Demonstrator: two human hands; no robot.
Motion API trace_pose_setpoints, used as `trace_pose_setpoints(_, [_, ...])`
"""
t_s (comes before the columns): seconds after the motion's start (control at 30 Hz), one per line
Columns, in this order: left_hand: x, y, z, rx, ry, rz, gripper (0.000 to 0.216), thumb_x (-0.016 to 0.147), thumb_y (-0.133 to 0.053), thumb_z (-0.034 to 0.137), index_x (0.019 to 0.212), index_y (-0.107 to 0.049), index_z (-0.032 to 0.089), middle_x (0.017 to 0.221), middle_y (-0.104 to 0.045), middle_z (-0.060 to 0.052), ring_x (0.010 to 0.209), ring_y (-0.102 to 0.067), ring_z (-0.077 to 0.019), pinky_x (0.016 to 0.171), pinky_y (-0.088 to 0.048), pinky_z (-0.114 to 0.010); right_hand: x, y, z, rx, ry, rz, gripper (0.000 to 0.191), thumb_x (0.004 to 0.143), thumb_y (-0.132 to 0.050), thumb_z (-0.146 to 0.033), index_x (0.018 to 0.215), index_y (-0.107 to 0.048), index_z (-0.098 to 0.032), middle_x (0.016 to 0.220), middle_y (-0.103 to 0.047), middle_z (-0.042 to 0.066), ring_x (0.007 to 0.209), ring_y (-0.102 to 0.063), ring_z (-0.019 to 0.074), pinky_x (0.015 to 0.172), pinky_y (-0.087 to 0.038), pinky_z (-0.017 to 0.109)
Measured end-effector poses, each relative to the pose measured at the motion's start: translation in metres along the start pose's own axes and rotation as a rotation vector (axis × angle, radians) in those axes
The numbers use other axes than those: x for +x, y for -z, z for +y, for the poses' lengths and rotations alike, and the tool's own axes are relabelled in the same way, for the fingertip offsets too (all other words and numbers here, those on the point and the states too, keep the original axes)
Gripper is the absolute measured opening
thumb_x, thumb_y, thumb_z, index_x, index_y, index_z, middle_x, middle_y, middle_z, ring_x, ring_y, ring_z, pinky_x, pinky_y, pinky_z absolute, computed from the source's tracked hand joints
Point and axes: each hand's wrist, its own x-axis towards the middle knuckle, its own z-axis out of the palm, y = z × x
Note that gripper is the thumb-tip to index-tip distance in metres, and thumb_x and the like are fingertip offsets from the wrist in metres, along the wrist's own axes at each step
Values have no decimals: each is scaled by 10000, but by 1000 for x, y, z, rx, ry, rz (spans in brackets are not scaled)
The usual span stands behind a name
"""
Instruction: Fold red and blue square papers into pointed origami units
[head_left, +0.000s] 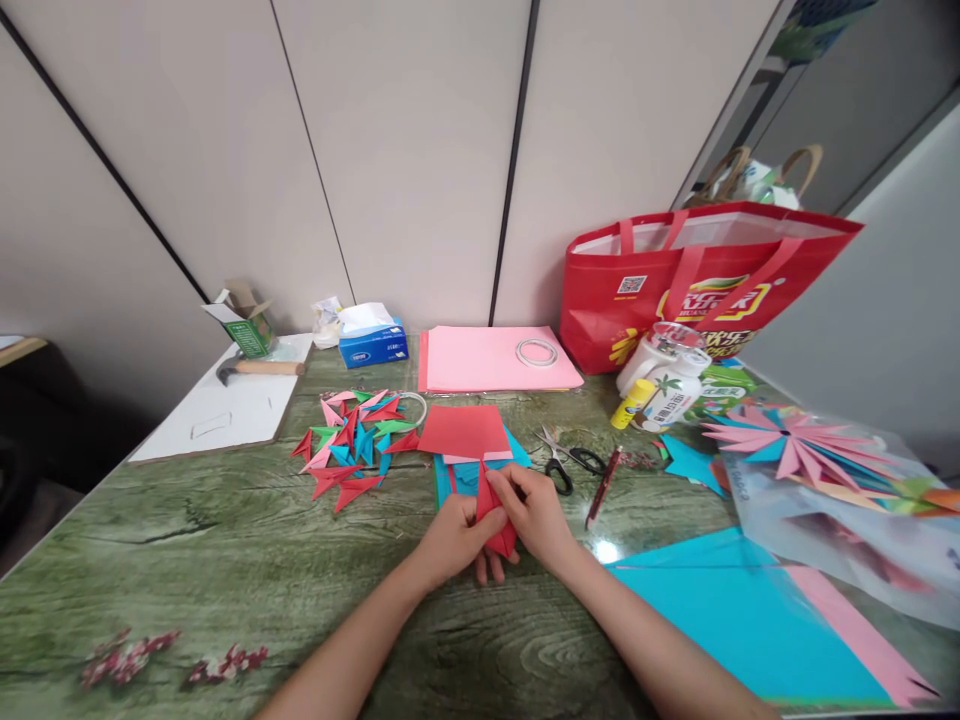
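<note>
Counter: green, with pink flower pictures on it, and spread out around the red square.
Wall: pale panels with dark lines, standing behind the red square.
Folded red paper: just in front of the red square, long and thin with a pointy top, held in both hands.
Left hand: pinching the folded red paper, thumb on top and fingers underneath, in front of the red square.
Right hand: pinching the same paper from its right side, also in front of the red square.
Blue paper: peeking out from under the red square.
Little folded points: a messy pile left of the red square, in red, pink, green and blue.
Pink sheets: behind the red square, with a white ring on top.
Scissors: right of the red square, black handles, blades a bit apart.
Dark red pen: right of the red square, past the scissors.
Yellow glue stick: farther right of the red square, beside a white bottle.
Red bag: behind the red square, to the right.
Tissue box: behind the red square, to the left.
Hammer: far left of the red square, on a white board.
Big blue sheet: right of the red square and nearer.
</note>
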Motion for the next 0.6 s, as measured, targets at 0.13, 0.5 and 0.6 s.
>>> trace_pose_setpoints(0.13, [0,1,-1,-21,-4,-28,462,748,-470,504,616,-608,84,608,-681,-126,362,-569,-116,290,-378,-162,-1,1,-3,-7,-3,-19,324,834,-412,-332,547,-440,-183,488,-399,-39,461,-342,99,465,-273,224])
trace_pose_setpoints(0.5, [0,6,5,-84,-59,17,373,738,-517,473,732,-564,103,605,-650,-75,454,-618,-156,318,-436,-188,0,3,-2,-25,10,88,336,840,-409,-360,592,-526,-167,517,-481,-19,479,-398,104,485,-299,222])
trace_pose_setpoints(0.6, [2,11,8,-34,-131,144,320,719,-564,423,821,-550,120,568,-630,-23,453,-595,-139,333,-445,-192,2,1,2,-58,-26,112,350,852,-379,-362,598,-519,-166,523,-483,-15,481,-402,107,480,-287,225])
